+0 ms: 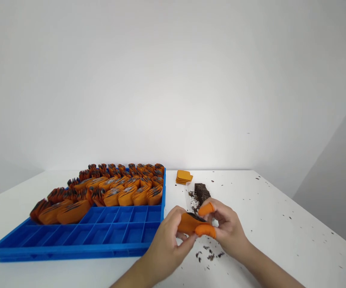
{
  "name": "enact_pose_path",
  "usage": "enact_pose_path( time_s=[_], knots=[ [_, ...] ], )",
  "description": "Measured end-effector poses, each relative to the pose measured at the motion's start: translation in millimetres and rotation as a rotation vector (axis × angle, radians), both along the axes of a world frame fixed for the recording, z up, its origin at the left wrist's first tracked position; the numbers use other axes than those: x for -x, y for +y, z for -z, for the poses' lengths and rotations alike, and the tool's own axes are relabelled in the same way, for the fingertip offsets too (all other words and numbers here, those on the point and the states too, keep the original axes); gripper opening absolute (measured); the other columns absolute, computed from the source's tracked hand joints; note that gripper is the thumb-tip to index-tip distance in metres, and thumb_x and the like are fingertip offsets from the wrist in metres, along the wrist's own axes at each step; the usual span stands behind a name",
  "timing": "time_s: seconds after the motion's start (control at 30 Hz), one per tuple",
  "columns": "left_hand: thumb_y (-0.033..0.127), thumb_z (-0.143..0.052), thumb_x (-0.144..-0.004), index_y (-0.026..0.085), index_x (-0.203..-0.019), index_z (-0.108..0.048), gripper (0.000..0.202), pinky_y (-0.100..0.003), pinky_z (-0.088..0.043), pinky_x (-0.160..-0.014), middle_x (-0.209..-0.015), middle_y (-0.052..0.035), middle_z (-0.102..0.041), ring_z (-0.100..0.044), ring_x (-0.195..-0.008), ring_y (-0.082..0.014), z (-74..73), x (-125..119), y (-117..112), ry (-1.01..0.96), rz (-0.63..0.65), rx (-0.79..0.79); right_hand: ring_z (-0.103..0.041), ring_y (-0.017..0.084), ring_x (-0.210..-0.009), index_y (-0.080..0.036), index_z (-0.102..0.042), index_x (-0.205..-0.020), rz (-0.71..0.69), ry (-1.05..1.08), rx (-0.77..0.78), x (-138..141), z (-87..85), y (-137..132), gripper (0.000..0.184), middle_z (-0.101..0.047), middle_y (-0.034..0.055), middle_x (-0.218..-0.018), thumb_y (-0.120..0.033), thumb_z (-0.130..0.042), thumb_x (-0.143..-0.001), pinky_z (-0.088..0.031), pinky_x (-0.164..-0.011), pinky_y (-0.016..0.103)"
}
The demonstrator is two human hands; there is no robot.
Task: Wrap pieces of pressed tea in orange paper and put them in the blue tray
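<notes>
My left hand [168,244] holds a small orange pouch [186,224] by its left end, fingers behind and thumb below. Dark material shows along the pouch's upper edge. My right hand [225,226] wears orange finger cots [206,209] on the thumb and a finger. These two close around the pouch's right end, with the dark edge between them. Just beyond the hands lies a stack of dark brown, crumbly pieces [202,193] on a pale tray [188,196], partly hidden by my right hand.
A blue compartment tray [79,251] fills the left, its back rows packed with orange pouches [126,196] holding dark contents; its front compartments are bare. A stack of flat orange pouches [184,176] lies near the wall. Dark crumbs [210,255] are scattered over the white table [266,224].
</notes>
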State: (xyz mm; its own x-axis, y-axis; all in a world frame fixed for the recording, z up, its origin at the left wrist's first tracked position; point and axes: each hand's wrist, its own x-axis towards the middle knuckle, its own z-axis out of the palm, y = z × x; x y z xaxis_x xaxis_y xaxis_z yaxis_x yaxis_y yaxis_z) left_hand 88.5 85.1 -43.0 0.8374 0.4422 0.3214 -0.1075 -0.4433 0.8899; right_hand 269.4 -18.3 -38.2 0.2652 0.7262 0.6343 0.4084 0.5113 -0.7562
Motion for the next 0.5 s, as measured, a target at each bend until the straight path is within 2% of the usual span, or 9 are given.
enact_pose_path(
  time_s=[0.07, 0.2, 0.4, 0.5],
  knots=[
    [0.02, -0.065, -0.098, 0.023, -0.114, -0.059, 0.017, -0.034, -0.064, -0.084, -0.112, -0.0056, -0.062, -0.067, -0.102, -0.022, 2.0, 0.3, 0.3, 0.001, -0.004, 0.001, -0.058, 0.015, -0.067, -0.023, -0.073, -0.09, -0.011, -0.038, -0.025, -1.4, 1.3, 0.3, 0.036, -0.063, 0.0014, -0.084, -0.053, -0.091, -0.083, -0.052, -0.053, 0.027],
    [0.022, -0.066, -0.097, 0.022, -0.111, -0.057, 0.016, -0.033, -0.064, -0.078, -0.107, -0.0047, -0.059, -0.064, -0.097, -0.0221, 7.4, -0.6, 2.4, -0.018, -0.07, 0.016, -0.063, 0.018, -0.078, -0.024, -0.075, -0.098, 0.02, -0.268, -0.095, -5.4, 3.3, -0.9, 0.028, -0.067, 0.0057, -0.096, -0.049, -0.085, -0.091, -0.054, -0.058, 0.029],
    [0.017, -0.064, -0.096, 0.023, -0.105, -0.056, 0.014, -0.033, -0.064, -0.079, -0.106, -0.0033, -0.056, -0.064, -0.095, -0.0213, 7.9, -2.1, 2.2, -0.03, -0.087, 0.017, -0.062, 0.019, -0.081, -0.025, -0.068, -0.1, 0.106, -0.354, 0.006, -5.5, 0.6, -3.0, 0.024, -0.066, 0.0062, -0.098, -0.041, -0.084, -0.094, -0.055, -0.059, 0.03],
    [0.015, -0.063, -0.096, 0.024, -0.105, -0.056, 0.014, -0.032, -0.063, -0.078, -0.106, -0.0029, -0.056, -0.064, -0.096, -0.0211, 7.2, -1.7, 1.3, -0.032, -0.085, -0.017, -0.061, 0.019, -0.079, -0.025, -0.065, -0.101, 0.121, -0.413, -0.002, -5.6, 0.7, -3.6, 0.025, -0.064, 0.0055, -0.098, -0.039, -0.084, -0.094, -0.055, -0.059, 0.029]
  ],
)
